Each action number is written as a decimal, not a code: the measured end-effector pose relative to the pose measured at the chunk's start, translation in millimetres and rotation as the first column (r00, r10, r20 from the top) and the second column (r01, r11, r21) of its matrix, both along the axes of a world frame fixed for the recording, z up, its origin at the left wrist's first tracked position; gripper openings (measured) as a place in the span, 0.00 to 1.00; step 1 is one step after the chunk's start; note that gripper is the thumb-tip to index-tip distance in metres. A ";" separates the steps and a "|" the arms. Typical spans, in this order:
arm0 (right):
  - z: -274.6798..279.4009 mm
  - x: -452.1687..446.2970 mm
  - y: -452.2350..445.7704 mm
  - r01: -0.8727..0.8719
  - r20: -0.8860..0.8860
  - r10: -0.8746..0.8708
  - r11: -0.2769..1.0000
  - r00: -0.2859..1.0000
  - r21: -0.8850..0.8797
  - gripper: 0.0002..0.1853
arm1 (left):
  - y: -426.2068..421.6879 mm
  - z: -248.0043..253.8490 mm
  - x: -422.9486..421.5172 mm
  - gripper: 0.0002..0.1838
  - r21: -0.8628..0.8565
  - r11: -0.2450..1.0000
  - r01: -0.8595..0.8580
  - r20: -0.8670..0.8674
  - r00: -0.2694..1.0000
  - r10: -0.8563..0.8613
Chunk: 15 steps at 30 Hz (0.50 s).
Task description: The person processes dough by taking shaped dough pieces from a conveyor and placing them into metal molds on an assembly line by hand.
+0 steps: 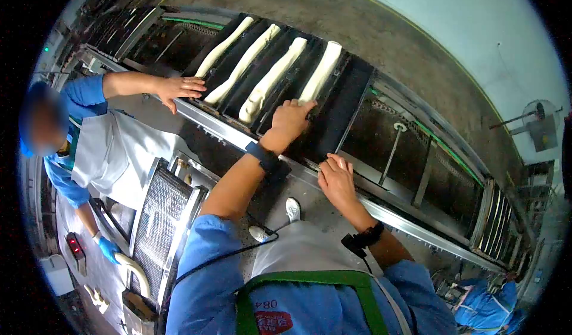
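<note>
Dough strip [325, 64]: in rightmost filled slot of black tray [342, 108], ahead of both hands, long axis running away, slightly rightward
Left hand [290, 120]: nearer, fingers bent over near end, pressing or gripping, cannot tell
Right hand [338, 179]: by tray's near edge, apart from dough, cannot tell if gripping

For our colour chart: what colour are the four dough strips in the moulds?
Pale cream dough strips, best seen in the head view.

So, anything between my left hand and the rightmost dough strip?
Nothing visible: your left hand is at the near end of that dough strip. The co-worker's hand is off to the left.
</note>
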State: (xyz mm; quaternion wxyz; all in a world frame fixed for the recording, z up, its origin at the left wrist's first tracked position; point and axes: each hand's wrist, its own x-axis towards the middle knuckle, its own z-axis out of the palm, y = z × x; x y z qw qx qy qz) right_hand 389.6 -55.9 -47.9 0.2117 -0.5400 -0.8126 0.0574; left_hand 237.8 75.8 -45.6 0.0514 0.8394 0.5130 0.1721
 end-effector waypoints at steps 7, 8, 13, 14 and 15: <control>3.3 -5.0 3.2 -0.024 0.004 0.025 0.999 1.000 -0.032 0.07 | 2.2 -27.4 -22.1 0.26 -0.331 0.934 -0.135 0.253 0.941 0.225; 3.7 -6.0 3.7 -0.022 0.007 0.023 0.999 1.000 -0.047 0.08 | 2.4 -26.5 -21.3 0.27 -0.339 0.931 -0.136 0.255 0.939 0.230; -9.2 -6.9 10.1 -0.058 -0.007 0.059 0.998 0.998 0.022 0.05 | 12.0 -16.0 -37.4 0.32 -0.426 0.902 -0.066 0.070 0.992 0.106; -11.1 -6.9 11.5 -0.060 -0.003 0.061 0.998 0.998 0.021 0.04 | 10.5 -15.5 -40.8 0.30 -0.444 0.894 -0.063 0.049 0.994 0.095; -11.8 -6.6 12.6 -0.058 -0.002 0.058 0.998 0.998 0.023 0.04 | 8.6 -9.8 -43.8 0.28 -0.463 0.885 -0.055 0.028 0.997 0.077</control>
